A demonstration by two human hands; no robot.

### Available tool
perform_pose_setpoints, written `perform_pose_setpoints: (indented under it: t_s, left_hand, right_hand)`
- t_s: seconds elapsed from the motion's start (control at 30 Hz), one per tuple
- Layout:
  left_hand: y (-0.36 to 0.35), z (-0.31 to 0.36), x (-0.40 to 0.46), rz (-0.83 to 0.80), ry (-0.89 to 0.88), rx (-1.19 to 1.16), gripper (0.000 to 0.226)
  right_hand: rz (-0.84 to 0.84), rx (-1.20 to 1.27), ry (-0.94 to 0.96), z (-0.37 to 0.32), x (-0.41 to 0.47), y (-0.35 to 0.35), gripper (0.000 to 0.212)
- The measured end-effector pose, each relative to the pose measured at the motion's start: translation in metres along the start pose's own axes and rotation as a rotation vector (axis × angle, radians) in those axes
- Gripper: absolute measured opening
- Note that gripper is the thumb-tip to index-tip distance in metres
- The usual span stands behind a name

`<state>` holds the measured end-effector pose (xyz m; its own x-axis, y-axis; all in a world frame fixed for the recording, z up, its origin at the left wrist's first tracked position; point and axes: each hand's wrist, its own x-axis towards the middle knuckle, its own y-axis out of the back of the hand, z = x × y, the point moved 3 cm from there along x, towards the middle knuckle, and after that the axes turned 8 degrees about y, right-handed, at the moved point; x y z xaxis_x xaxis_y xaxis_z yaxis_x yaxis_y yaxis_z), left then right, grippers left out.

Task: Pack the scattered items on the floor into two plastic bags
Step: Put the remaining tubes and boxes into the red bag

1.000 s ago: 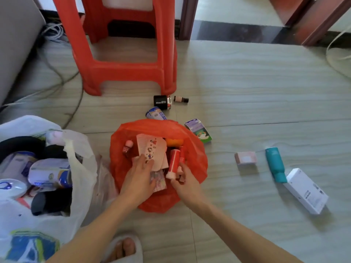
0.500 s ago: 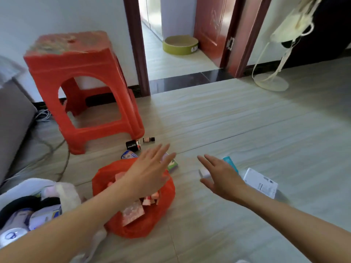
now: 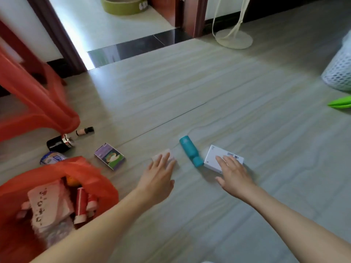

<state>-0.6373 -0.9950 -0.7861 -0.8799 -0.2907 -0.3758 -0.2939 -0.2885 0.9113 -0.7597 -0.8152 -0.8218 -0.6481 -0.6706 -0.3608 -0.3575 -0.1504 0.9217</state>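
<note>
An orange-red plastic bag (image 3: 91, 173) sits open at the lower left with cards and small red tubes inside. My left hand (image 3: 159, 175) lies flat, fingers spread, over a small pinkish-white box (image 3: 160, 155) on the floor. My right hand (image 3: 233, 171) rests with fingers apart on a white flat box (image 3: 212, 156). A teal bottle (image 3: 190, 149) lies between the two boxes. A purple and green carton (image 3: 109, 156) lies beside the bag. Neither hand has closed on anything. The white bag is out of view.
A black bottle (image 3: 58, 142), a small beige vial (image 3: 84, 130) and a blue-white packet (image 3: 52, 159) lie near the red stool (image 3: 32, 103). A white mesh basket (image 3: 340, 73) and a green object (image 3: 341, 103) are at the right. A fan base (image 3: 234, 39) stands at the back.
Both hands left the orange-red bag and reached right across the floor. The left now covers the small pinkish box, the right the white box. The view swung to the right.
</note>
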Motion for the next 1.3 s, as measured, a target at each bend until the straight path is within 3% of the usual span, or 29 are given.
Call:
perform_pose_setpoints:
  t_s: [0.2, 0.43, 0.6, 0.87, 1.0, 1.3]
  left_hand:
    - [-0.065, 0.036, 0.083, -0.133, 0.229, -0.388, 0.054]
    - [-0.098, 0.052, 0.163, -0.14, 0.716, -0.811, 0.066]
    - [-0.102, 0.045, 0.166, -0.052, 0.647, -0.552, 0.046]
    - [-0.079, 0.007, 0.136, -0.055, 0.545, -0.69, 0.03]
    - [-0.029, -0.02, 0.104, -0.005, 0.441, -0.596, 0.021]
    - [0.109, -0.103, -0.019, 0.25, 0.358, -0.404, 0.032]
  right_hand:
    - [-0.078, -0.035, -0.1, 0.055, 0.053, -0.034, 0.091]
    - [-0.137, -0.141, -0.086, 0.087, 0.065, -0.062, 0.103]
    - [-0.185, -0.141, -0.12, 0.086, 0.076, -0.059, 0.109]
    - [-0.054, 0.017, -0.139, 0.04, 0.068, -0.049, 0.108]
    - [-0.007, -0.028, -0.034, 0.0, 0.059, -0.011, 0.107]
    - [0.168, -0.036, 0.123, -0.12, 0.015, 0.109, 0.095]
